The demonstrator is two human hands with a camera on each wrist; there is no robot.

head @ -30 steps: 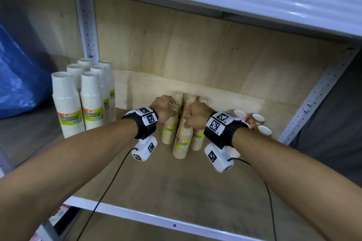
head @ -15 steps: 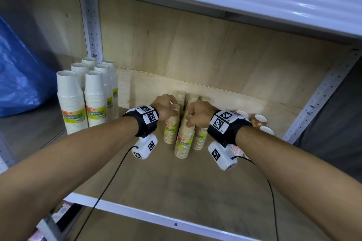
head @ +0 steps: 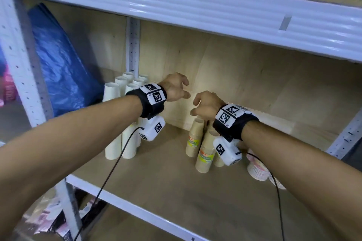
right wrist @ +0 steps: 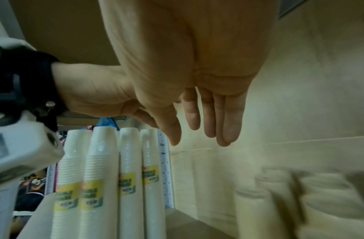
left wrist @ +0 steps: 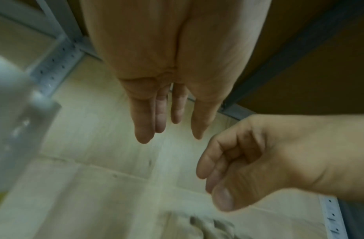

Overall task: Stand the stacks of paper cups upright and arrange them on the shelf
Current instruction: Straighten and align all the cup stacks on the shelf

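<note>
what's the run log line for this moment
left hand: free, holds nothing | right hand: free, above brown cup stacks | white cup stacks: upright, left | brown: upright

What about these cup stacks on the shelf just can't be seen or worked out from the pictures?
- Brown cup stacks: how many there are; in the head view the right hand and its wrist camera cover the rear ones, and both wrist views blur them.
- Patterned cups: upright or lying; the right forearm hides most of them.
- White cup stacks: label wording too blurred in the right wrist view; the left hand and forearm cover some.
</note>
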